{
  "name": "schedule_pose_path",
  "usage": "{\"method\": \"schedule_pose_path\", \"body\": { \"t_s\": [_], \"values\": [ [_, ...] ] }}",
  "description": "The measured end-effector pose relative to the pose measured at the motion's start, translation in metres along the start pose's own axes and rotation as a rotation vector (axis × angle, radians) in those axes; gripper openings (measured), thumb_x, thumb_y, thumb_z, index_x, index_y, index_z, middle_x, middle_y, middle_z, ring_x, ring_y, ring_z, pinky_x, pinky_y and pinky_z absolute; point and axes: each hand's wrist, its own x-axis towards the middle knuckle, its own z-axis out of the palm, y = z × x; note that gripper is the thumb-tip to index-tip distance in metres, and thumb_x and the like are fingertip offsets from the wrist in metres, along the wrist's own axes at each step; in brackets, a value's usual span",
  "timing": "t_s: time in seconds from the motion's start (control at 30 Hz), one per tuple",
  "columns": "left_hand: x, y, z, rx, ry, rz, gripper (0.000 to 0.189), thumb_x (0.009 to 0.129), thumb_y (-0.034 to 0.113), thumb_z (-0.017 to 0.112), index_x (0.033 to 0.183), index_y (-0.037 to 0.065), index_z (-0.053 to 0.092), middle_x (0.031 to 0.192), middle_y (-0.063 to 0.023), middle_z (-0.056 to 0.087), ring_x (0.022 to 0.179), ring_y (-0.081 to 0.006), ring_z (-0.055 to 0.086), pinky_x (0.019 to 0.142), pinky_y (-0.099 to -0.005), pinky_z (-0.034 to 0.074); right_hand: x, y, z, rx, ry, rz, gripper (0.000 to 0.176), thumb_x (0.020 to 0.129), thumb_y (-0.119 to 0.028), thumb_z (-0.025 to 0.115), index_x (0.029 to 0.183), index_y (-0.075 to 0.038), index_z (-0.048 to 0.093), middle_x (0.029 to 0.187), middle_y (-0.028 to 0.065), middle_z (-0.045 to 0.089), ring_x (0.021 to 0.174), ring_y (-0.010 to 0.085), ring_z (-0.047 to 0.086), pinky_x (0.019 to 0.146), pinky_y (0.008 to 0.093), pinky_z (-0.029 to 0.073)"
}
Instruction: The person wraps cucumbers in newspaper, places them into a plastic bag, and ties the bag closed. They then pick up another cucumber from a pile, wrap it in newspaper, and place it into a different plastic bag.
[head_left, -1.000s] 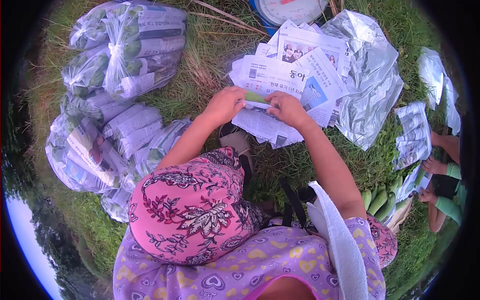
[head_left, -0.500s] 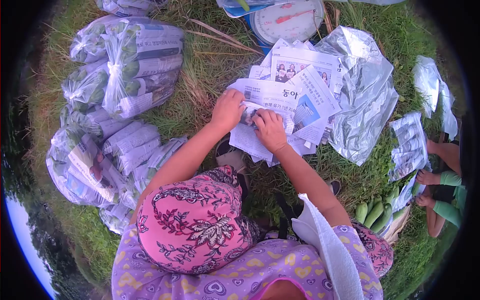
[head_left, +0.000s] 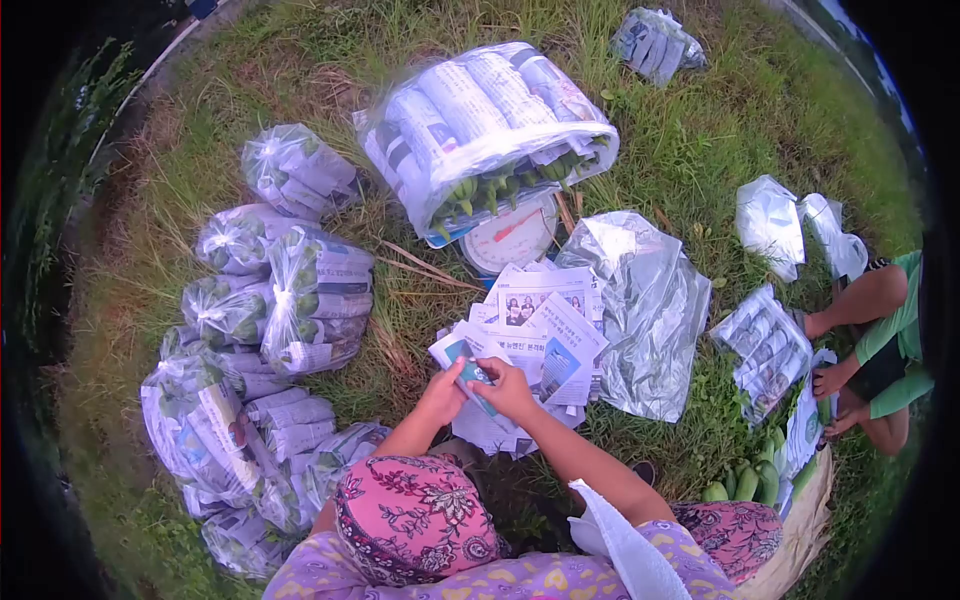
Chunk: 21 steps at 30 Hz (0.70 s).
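A newspaper roll (head_left: pixel 465 368) with a teal picture on its outside is between my two hands, above a pile of newspaper sheets (head_left: pixel 575 325). My left hand (head_left: pixel 441 396) holds it from the left and below, its fingers partly hidden. My right hand (head_left: pixel 508 390) is closed on its right side, the fingers curled over the paper. What the roll wraps, if anything, is hidden. Behind the pile stands a dial scale (head_left: pixel 515 237), bearing a clear bag of newspaper-wrapped green vegetables (head_left: pixel 470 100) whose ends show at its mouth.
Several tied bags of wrapped vegetables (head_left: pixel 318 300) lie on the grass at left. An empty plastic bag (head_left: pixel 650 330) is right of the newspapers. At far right, a co-worker's hands (head_left: pixel 838 385) hold newspaper beside loose green vegetables (head_left: pixel 752 483) and a bag of rolls (head_left: pixel 765 355).
The view has tilted up, bringing the full bag on the scale into sight. My hands have turned the newspaper from lying flat on the pile to a lifted roll with its teal side showing.
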Motion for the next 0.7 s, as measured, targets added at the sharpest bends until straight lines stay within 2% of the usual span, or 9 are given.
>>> {"method": "schedule_pose_path", "body": {
  "t_s": [0.13, 0.23, 0.27, 0.37, 0.4, 0.5, 0.63, 0.67, 0.7],
  "values": [
    [-0.011, 0.015, 0.032, -0.124, -0.049, 0.079, 0.041, 0.087, 0.032, 0.058, 0.114, 0.004, 0.046, 0.103, -0.0118, 0.057, 0.097, -0.0232, 0.057, 0.090, -0.0404, 0.044, -0.007, -0.017, -0.017, 0.671, -0.146, 0.278, 0.038, 0.081, -0.022, 0.068, 0.109, 0.002, 0.059, 0.094, 0.0065, 0.064, 0.083, 0.0103, 0.058, 0.074, 0.0257, 0.047],
    [-0.021, 0.028, 0.051, -0.109, -0.045, 0.148, 0.042, 0.085, 0.031, 0.060, 0.113, 0.004, 0.046, 0.100, -0.0113, 0.057, 0.095, -0.0232, 0.057, 0.089, -0.0403, 0.045, -0.015, -0.051, -0.025, 0.158, -0.025, 0.091, 0.046, 0.077, -0.024, 0.071, 0.113, 0.001, 0.056, 0.093, 0.0067, 0.064, 0.084, 0.0151, 0.059, 0.076, 0.0299, 0.047],
    [-0.022, 0.033, 0.058, -0.092, -0.029, 0.149, 0.043, 0.083, 0.031, 0.062, 0.112, 0.004, 0.046, 0.094, -0.0106, 0.058, 0.089, -0.0234, 0.059, 0.084, -0.0403, 0.048, -0.025, -0.070, -0.035, -0.294, 0.096, -0.138, 0.057, 0.072, -0.026, 0.074, 0.118, -0.001, 0.052, 0.099, 0.0111, 0.062, 0.088, 0.0228, 0.059, 0.080, 0.0352, 0.047],
    [-0.043, 0.059, 0.093, -0.115, -0.102, 0.119, 0.039, 0.083, 0.029, 0.062, 0.110, 0.004, 0.048, 0.094, -0.0100, 0.058, 0.085, -0.0224, 0.060, 0.078, -0.0381, 0.050, -0.032, -0.091, -0.048, -0.508, 0.613, -0.478, 0.064, 0.068, -0.029, 0.075, 0.121, -0.003, 0.050, 0.107, 0.0159, 0.058, 0.091, 0.0293, 0.057, 0.085, 0.0376, 0.045],
    [-0.046, 0.064, 0.101, -0.115, -0.102, 0.126, 0.040, 0.082, 0.028, 0.064, 0.110, 0.004, 0.048, 0.092, -0.0105, 0.059, 0.083, -0.0229, 0.061, 0.077, -0.0394, 0.051, -0.027, -0.088, -0.049, -0.343, 0.605, -0.434, 0.063, 0.071, -0.033, 0.072, 0.122, -0.003, 0.049, 0.111, 0.0190, 0.057, 0.093, 0.0326, 0.057, 0.087, 0.0403, 0.044],
    [-0.056, 0.086, 0.130, -0.058, -0.119, 0.159, 0.040, 0.082, 0.028, 0.065, 0.110, 0.004, 0.048, 0.092, -0.0104, 0.059, 0.084, -0.0229, 0.061, 0.078, -0.0397, 0.051, -0.031, -0.119, -0.056, 0.412, 0.059, 0.011, 0.068, 0.069, -0.033, 0.073, 0.124, -0.002, 0.046, 0.114, 0.0204, 0.054, 0.098, 0.0350, 0.055, 0.088, 0.0419, 0.043],
    [-0.072, 0.116, 0.183, 0.187, 0.018, 0.318, 0.039, 0.080, 0.026, 0.068, 0.105, 0.001, 0.052, 0.090, -0.0108, 0.061, 0.079, -0.0225, 0.062, 0.073, -0.0376, 0.053, -0.054, -0.159, -0.052, -0.151, 0.269, -0.317, 0.078, 0.073, -0.030, 0.070, 0.135, -0.003, 0.031, 0.117, 0.0231, 0.052, 0.106, 0.0370, 0.053, 0.089, 0.0414, 0.043],
    [-0.068, 0.122, 0.187, 0.206, -0.011, 0.417, 0.039, 0.083, 0.030, 0.065, 0.105, 0.000, 0.052, 0.089, -0.0124, 0.063, 0.076, -0.0234, 0.064, 0.068, -0.0378, 0.055, -0.057, -0.164, -0.051, -0.182, 0.290, -0.317, 0.077, 0.075, -0.029, 0.068, 0.136, -0.002, 0.029, 0.118, 0.0246, 0.050, 0.108, 0.0381, 0.051, 0.089, 0.0414, 0.042],
    [-0.074, 0.128, 0.198, 0.262, -0.011, 0.424, 0.038, 0.084, 0.031, 0.064, 0.104, 0.000, 0.053, 0.090, -0.0130, 0.063, 0.076, -0.0230, 0.064, 0.069, -0.0374, 0.054, -0.057, -0.168, -0.053, -0.145, 0.305, -0.331, 0.078, 0.075, -0.029, 0.068, 0.135, 0.000, 0.029, 0.121, 0.0253, 0.048, 0.110, 0.0381, 0.050, 0.091, 0.0408, 0.041]
  ]
}}
